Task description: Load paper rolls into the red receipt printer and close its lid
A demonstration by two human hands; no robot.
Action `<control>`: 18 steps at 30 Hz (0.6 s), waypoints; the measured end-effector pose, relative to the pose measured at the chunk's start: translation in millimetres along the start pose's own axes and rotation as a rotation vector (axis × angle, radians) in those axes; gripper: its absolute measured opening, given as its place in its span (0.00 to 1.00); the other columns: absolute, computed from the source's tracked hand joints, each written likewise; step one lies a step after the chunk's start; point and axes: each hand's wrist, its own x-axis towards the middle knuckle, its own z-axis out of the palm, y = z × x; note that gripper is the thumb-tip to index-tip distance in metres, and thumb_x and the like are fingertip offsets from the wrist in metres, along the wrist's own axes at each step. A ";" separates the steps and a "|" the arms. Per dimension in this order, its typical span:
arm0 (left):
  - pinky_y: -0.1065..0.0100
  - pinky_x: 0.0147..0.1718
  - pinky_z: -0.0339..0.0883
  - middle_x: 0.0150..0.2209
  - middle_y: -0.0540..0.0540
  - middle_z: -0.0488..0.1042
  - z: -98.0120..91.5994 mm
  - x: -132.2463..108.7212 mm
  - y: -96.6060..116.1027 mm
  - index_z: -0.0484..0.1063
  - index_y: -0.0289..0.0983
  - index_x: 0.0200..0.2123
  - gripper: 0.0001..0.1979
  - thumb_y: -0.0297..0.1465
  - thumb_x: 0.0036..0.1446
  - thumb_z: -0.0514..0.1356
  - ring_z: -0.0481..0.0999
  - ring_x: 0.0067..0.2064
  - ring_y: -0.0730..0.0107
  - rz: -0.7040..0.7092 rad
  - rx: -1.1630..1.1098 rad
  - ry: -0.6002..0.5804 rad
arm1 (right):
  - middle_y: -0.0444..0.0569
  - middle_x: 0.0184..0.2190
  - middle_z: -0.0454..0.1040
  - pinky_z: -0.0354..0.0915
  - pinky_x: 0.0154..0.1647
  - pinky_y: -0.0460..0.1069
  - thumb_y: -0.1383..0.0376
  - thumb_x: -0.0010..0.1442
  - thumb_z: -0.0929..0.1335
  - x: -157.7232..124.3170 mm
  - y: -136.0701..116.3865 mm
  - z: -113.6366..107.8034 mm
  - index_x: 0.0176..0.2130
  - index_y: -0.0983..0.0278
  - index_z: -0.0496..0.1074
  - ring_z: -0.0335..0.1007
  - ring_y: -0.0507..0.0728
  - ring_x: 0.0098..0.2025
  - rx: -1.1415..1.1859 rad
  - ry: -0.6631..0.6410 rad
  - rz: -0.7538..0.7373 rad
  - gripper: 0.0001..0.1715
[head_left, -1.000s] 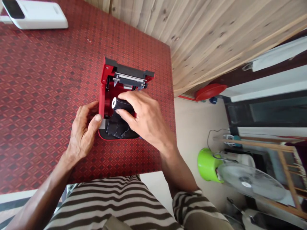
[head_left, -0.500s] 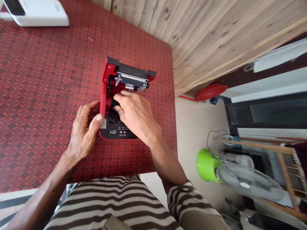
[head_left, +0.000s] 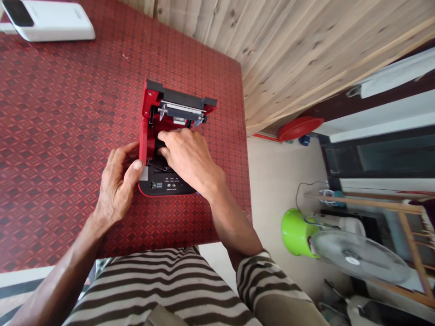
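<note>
A red and black label printer (head_left: 163, 186) lies on the table with its lid (head_left: 180, 97) raised, showing a roller and a metal strip under the lid. My left hand (head_left: 117, 181) grips the printer's left wall, thumb at the front edge by a small grey patch and fingers along the outer side. Deep in the open compartment, my right hand (head_left: 186, 156) has its thumb and index finger bent close together around something dark. The back of that hand covers most of the compartment, so what the fingertips hold cannot be made out.
The table (head_left: 68, 99) has a red patterned cover and meets a wooden plank wall (head_left: 210, 31). A white device with a dark panel (head_left: 57, 22) sits at the back left. Past the right edge, a green bucket (head_left: 294, 233) and a fan (head_left: 353, 260) stand on the floor.
The whole view shifts a little, and the printer appears slightly further left. My right fingers move slightly inside the compartment; my left hand keeps its hold on the side.
</note>
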 end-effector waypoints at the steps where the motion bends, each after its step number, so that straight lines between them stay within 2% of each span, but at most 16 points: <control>1: 0.55 0.52 0.68 0.52 0.41 0.76 -0.2 0.1 -0.2 0.72 0.39 0.59 0.29 0.51 0.67 0.51 0.74 0.52 0.55 0.002 -0.004 0.001 | 0.55 0.41 0.83 0.71 0.42 0.54 0.69 0.71 0.63 -2.3 0.4 -0.8 0.48 0.65 0.76 0.80 0.62 0.43 0.023 0.007 -0.011 0.13; 4: 0.55 0.52 0.69 0.52 0.41 0.77 -1.0 0.3 -0.7 0.72 0.40 0.59 0.28 0.51 0.67 0.51 0.75 0.51 0.56 0.011 -0.007 -0.001 | 0.55 0.47 0.81 0.71 0.49 0.54 0.71 0.73 0.62 -17.2 1.8 -6.9 0.53 0.68 0.74 0.78 0.60 0.48 0.103 0.076 -0.063 0.15; 6: 0.55 0.52 0.69 0.51 0.41 0.77 -1.3 0.3 -0.5 0.72 0.40 0.59 0.27 0.50 0.67 0.51 0.75 0.51 0.56 0.019 0.006 -0.002 | 0.55 0.50 0.80 0.71 0.53 0.55 0.67 0.74 0.62 -32.5 2.6 -11.4 0.54 0.69 0.74 0.77 0.60 0.50 0.170 0.127 -0.135 0.15; 10: 0.54 0.54 0.68 0.53 0.40 0.77 0.3 0.7 1.4 0.72 0.37 0.59 0.27 0.48 0.68 0.51 0.75 0.52 0.57 0.035 0.026 0.010 | 0.54 0.48 0.81 0.71 0.56 0.56 0.59 0.68 0.69 -60.9 4.1 -7.9 0.51 0.69 0.76 0.75 0.60 0.50 0.273 0.185 -0.292 0.18; 15: 0.53 0.52 0.70 0.52 0.39 0.79 1.1 1.5 0.0 0.72 0.36 0.60 0.29 0.50 0.67 0.51 0.76 0.51 0.55 0.034 0.021 0.020 | 0.51 0.44 0.81 0.71 0.53 0.53 0.69 0.72 0.65 -73.9 7.6 14.4 0.48 0.69 0.77 0.74 0.57 0.46 0.315 0.357 -0.278 0.11; 18: 0.53 0.48 0.73 0.50 0.40 0.80 -3.6 2.9 -0.5 0.73 0.39 0.59 0.27 0.49 0.67 0.52 0.79 0.48 0.56 0.027 0.015 -0.008 | 0.52 0.48 0.81 0.71 0.52 0.53 0.72 0.71 0.65 -77.6 7.9 22.9 0.49 0.67 0.76 0.73 0.57 0.49 0.304 0.431 -0.243 0.12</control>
